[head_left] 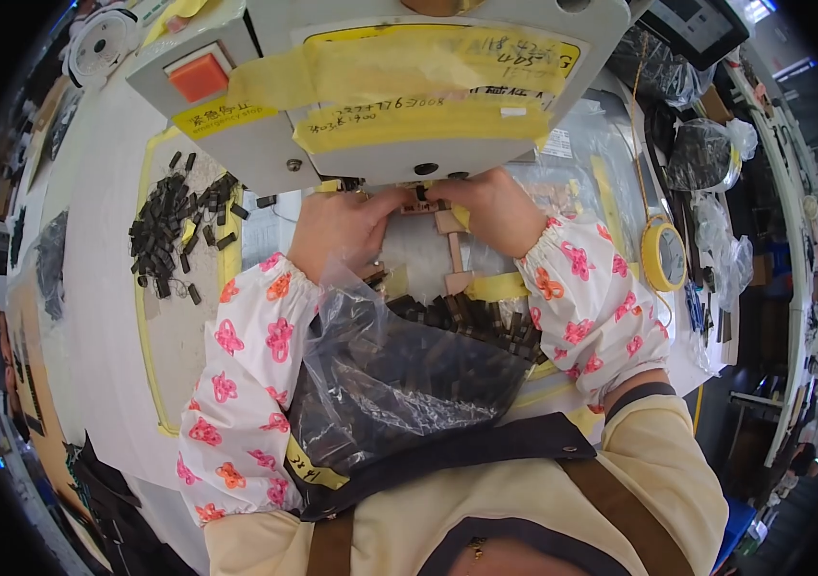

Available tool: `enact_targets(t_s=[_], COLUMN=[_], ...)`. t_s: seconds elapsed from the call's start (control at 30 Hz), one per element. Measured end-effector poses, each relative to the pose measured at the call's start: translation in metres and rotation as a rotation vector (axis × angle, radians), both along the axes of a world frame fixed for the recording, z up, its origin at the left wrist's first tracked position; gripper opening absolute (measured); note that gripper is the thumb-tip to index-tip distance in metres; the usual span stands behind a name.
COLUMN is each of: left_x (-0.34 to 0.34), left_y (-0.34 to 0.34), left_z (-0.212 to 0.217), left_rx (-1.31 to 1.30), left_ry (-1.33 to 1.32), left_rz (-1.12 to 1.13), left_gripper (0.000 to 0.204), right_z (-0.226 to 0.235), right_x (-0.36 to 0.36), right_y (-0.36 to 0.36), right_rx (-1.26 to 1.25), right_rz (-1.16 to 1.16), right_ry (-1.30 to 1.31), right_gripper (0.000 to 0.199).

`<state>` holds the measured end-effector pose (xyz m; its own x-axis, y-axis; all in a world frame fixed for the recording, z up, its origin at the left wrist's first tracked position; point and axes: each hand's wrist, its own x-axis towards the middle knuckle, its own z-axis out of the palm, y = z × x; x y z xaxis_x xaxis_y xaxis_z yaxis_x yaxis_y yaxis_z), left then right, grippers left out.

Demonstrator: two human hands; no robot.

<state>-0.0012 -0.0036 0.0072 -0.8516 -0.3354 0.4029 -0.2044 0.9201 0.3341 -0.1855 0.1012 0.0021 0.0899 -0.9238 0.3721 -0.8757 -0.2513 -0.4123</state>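
While hands [500,213] pinch a black piece [421,194], gray machine [370,164] partly hiding them, bag [399,384] below, black parts [167,226] left.

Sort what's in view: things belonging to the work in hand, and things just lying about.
Seemingly in use:
small black part, at the fingertips of the left hand and right hand
grey machine above them
clear plastic bag of black parts
loose black pieces, left

Apparently just lying about:
white fan, upper left
yellow-rimmed dial, right

The grey machine [380,161] blocks ahead, the plastic bag [385,379] nearside; leftward, white table [106,226] offers passage.
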Motion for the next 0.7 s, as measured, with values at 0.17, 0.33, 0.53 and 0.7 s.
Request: enact_targets(t_s=[0.17,0.33,0.53,0.7], left_x=[-0.008,0.002,0.005,-0.003], left_y=[0.002,0.003,-0.002,-0.006], left_z=[-0.001,0.003,-0.007,-0.007], left_rx=[-0.11,-0.023,-0.015,-0.058], left_ry=[-0.051,-0.029,0.008,0.148], left_rz=[0.002,0.077,0.07,0.109], left_gripper=[0.024,0.026,0.026,0.03], right_z=[0.003,0.012,0.011,0.012], right_x=[0.0,0.007,0.007,0.001], right_y=[-0.002,0.0,0.003,-0.002], right_rx=[-0.027,-0.06,-0.129,-0.079], right_rz=[-0.015,-0.027,-0.032,-0.053], right_ry=[-0.01,0.089,0.264,0.281], right_gripper=[0.02,0.018,0.019,0.023])
